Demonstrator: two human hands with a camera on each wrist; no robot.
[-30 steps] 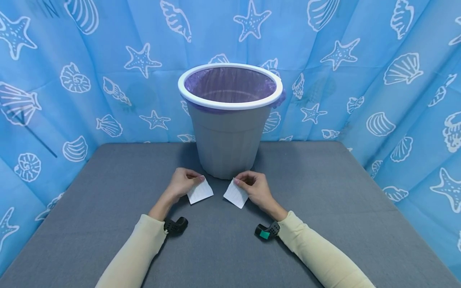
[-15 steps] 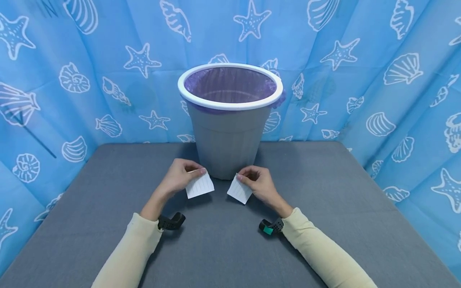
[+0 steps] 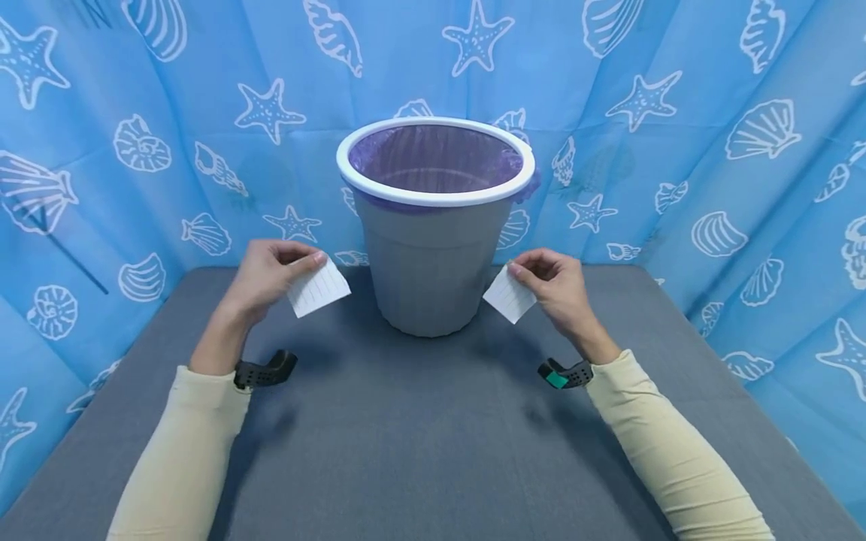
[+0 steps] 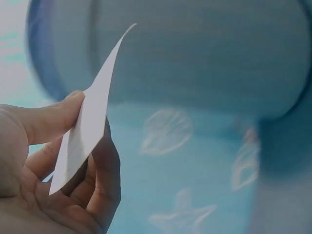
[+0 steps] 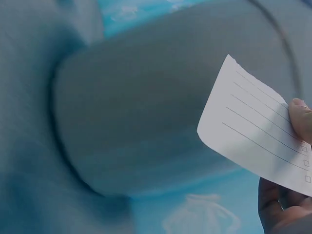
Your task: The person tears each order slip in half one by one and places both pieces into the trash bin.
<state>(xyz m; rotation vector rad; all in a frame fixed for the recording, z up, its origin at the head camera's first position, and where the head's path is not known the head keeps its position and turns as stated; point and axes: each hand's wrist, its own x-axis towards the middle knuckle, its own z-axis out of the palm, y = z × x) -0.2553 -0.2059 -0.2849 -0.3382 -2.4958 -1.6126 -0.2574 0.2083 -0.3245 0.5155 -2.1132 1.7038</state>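
In the head view my left hand pinches a small white piece of lined paper between thumb and fingers, raised above the table left of the bin. Opposite it, my right hand pinches a second lined paper piece right of the bin. The right wrist view shows ruled lines and small boxes on that paper, one edge of it ragged. Seen nearly edge-on in the left wrist view, the other paper bends at its top. Between the hands stands a grey trash bin with a white rim and purple liner.
A grey cloth-covered table lies under the hands. Behind it hangs a blue curtain with white shells and starfish, meeting the table's back edge. Each wrist wears a black strap device; the right device carries a green patch.
Both hands have risen from low in front of the bin and moved apart, left hand leftward and right hand rightward, each carrying its paper. The bin has stayed in place.
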